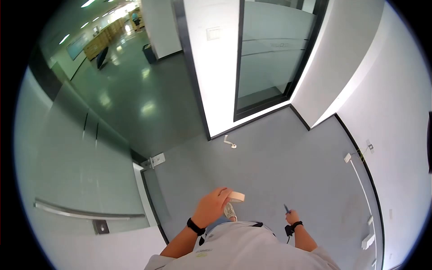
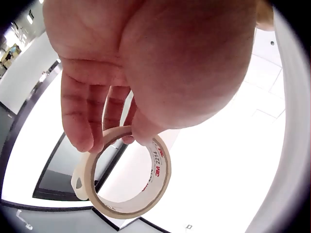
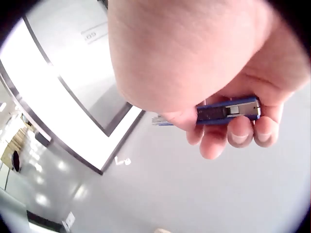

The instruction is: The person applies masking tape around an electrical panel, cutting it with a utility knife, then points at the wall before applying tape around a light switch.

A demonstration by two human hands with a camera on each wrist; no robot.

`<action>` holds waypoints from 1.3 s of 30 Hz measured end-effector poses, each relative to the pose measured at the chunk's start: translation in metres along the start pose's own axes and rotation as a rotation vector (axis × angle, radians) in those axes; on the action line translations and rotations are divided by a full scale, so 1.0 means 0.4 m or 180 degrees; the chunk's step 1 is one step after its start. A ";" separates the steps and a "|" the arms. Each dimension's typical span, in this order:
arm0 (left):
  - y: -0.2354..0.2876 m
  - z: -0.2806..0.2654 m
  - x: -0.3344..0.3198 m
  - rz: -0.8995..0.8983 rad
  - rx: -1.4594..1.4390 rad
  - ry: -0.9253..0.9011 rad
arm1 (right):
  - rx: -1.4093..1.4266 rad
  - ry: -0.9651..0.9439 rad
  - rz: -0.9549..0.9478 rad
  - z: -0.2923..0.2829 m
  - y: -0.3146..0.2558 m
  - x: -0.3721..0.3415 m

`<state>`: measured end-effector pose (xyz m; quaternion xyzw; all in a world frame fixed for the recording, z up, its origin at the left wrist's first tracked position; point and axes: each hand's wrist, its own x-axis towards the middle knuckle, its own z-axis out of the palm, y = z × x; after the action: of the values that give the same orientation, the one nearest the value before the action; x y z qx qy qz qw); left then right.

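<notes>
My left hand (image 1: pixel 212 208) holds a roll of cream masking tape (image 1: pixel 236 196) out in front of my body. In the left wrist view, the thumb and fingertips pinch the top of the tape roll (image 2: pixel 166 187), which hangs below them with red lettering inside its core. A pale tab with a hole (image 2: pixel 78 182) sticks out at the roll's left side. Lower and to the right, my right hand (image 1: pixel 292 217) grips a slim blue utility knife (image 1: pixel 286 209). Fingers and thumb wrap the blue utility knife (image 3: pixel 211 113), and its silvery tip pokes out past the thumb.
A small white bent object (image 1: pixel 230 142) lies on the grey floor (image 1: pixel 265 166) near the wall corner. To the left stands a glass door (image 1: pixel 85 175) with a metal handle. White cable trunking (image 1: pixel 361 184) and boxes run along the right wall. A shoe (image 1: pixel 230 212) shows below the tape.
</notes>
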<state>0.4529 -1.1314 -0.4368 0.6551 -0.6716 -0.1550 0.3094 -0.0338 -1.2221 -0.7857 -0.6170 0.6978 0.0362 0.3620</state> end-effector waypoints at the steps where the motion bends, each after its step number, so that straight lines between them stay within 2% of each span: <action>1: -0.008 0.006 0.022 0.0199 0.0031 0.0072 | 0.0256 0.0374 -0.0211 -0.010 -0.019 0.001; 2: -0.020 0.007 0.052 0.0235 0.0009 0.0045 | 0.0490 0.0732 -0.0422 -0.029 -0.054 0.000; 3: -0.028 0.010 0.087 0.0320 -0.0078 -0.0103 | 0.0498 0.0747 -0.0393 -0.050 -0.086 -0.007; 5: -0.039 0.012 0.137 0.0425 -0.0150 -0.0238 | 0.1470 0.0761 -0.0644 -0.079 -0.161 -0.030; 9: -0.074 0.027 0.200 0.0518 -0.0441 -0.0378 | 0.0845 0.0980 -0.1113 -0.154 -0.344 -0.035; 11: -0.108 0.050 0.230 0.0488 -0.0513 -0.0411 | 0.0629 0.0757 -0.1033 -0.235 -0.482 -0.037; 13: -0.143 0.071 0.262 0.0379 -0.0438 -0.0456 | 0.0399 0.0533 -0.0952 -0.287 -0.579 0.025; 17: -0.194 0.067 0.360 -0.0016 -0.0396 -0.0541 | 0.1003 0.0554 -0.1487 -0.370 -0.752 0.201; 19: -0.204 0.059 0.432 -0.0138 -0.0384 -0.0393 | 0.1218 0.0515 -0.1675 -0.411 -0.838 0.295; 23: -0.204 0.015 0.608 -0.0235 -0.0019 -0.0181 | 0.1431 0.0059 -0.1586 -0.494 -1.072 0.442; 25: -0.183 -0.003 0.684 -0.0222 -0.0053 0.0089 | 0.1650 -0.0744 -0.1966 -0.512 -1.170 0.502; 26: -0.179 -0.006 0.725 -0.0290 -0.0022 0.0112 | 0.1638 -0.0817 -0.1995 -0.536 -1.236 0.505; 27: -0.175 -0.008 0.761 -0.0222 0.0028 0.0234 | 0.2037 -0.1373 -0.2009 -0.577 -1.306 0.480; 28: -0.172 -0.010 0.789 -0.0154 0.0082 0.0336 | 0.2444 -0.1936 -0.1985 -0.612 -1.358 0.464; 29: -0.169 -0.013 0.810 -0.0213 0.0115 0.0317 | 0.2459 -0.2006 -0.1972 -0.638 -1.393 0.466; 31: -0.171 -0.016 0.854 -0.0285 0.0054 0.0400 | 0.2310 -0.2878 -0.1623 -0.676 -1.449 0.486; 35: -0.215 -0.018 0.905 -0.0395 0.0118 0.0359 | 0.1941 -0.3091 -0.1569 -0.664 -1.500 0.550; 39: -0.273 -0.037 0.974 -0.0199 -0.0057 0.0212 | 0.2047 -0.2880 -0.1480 -0.623 -1.526 0.617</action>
<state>0.5673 -1.5187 -0.4098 0.6778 -0.6387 -0.1486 0.3325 0.3987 -1.6959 -0.4964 -0.5363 0.2973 0.0022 0.7899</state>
